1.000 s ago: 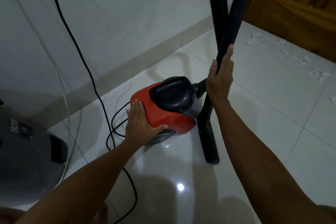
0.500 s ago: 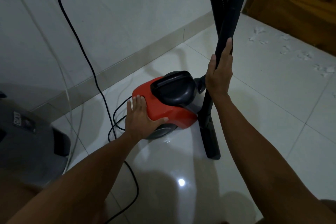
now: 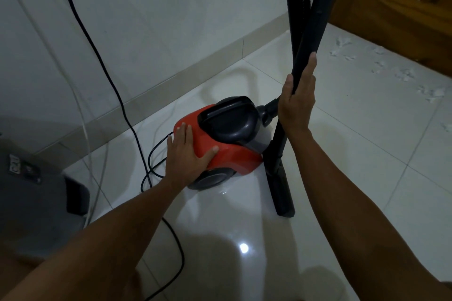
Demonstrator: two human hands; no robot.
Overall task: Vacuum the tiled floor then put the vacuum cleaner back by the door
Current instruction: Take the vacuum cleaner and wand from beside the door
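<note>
Left hand: fingers flat, spread on rear of red vacuum cleaner; press down squarely. Right hand: fingers along black wand, thumb opposite; steady upright. White scraps beyond fingertips, unvacuumed

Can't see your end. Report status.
Left hand flat on red vacuum body. Right hand holds wand upright. Power cord looped behind body.

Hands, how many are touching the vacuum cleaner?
2. The left hand lies flat on the back of the red vacuum cleaner. The right hand holds the black tube that stands up beside it.
</note>
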